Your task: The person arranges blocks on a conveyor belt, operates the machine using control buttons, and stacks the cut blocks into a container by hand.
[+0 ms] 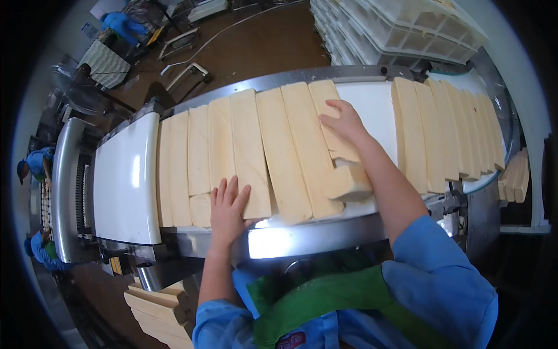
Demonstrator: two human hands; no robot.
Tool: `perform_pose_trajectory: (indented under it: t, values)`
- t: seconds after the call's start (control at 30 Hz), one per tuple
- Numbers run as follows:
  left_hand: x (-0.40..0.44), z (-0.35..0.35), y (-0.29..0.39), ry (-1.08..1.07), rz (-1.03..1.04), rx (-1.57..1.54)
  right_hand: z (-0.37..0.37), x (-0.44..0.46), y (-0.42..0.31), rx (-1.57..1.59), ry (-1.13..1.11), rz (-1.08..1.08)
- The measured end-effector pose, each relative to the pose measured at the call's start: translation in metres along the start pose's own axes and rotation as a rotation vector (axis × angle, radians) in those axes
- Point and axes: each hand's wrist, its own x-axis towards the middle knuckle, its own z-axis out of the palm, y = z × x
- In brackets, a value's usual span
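Note:
Long pale-yellow slabs that look like dough (246, 145) lie side by side across a white conveyor belt (366, 107). My left hand (228, 206) rests with fingers spread on the near ends of the slabs, beside a short cut piece (200, 210). My right hand (347, 121) lies over the far part of a broken slab (323, 93), thumb and fingers apart and slightly bent. Under my right forearm, a short thick block (350, 183) sits at the near end of that slab, partly covering its neighbour.
More slabs (412, 134) stand in a row on the right. White plastic crates (401, 29) are stacked behind the belt. A metal roller machine (70, 186) is at the left, with several co-workers in blue farther off. Loose slabs (160, 308) lie below the belt's near edge.

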Motion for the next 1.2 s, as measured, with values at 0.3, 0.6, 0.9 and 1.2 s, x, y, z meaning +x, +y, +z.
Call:
perform_pose_trajectory:
  t: [0.3,0.6,0.9,1.2]
  values:
    - [0.025,0.017,0.101,0.035,0.206,-0.075,-0.063,-0.159,-0.023,0.066,-0.254,-0.363]
    - [0.013,0.026,0.074,0.191,0.191,0.035,-0.057,-0.195,-0.009,0.791,0.403,-0.238]
    - [-0.001,0.049,0.061,0.297,0.223,0.001,-0.117,-0.367,-0.065,1.309,0.557,-0.198]
    - [0.052,0.003,0.135,0.114,0.142,-0.055,-0.136,-0.405,-0.031,1.203,0.536,-0.058]
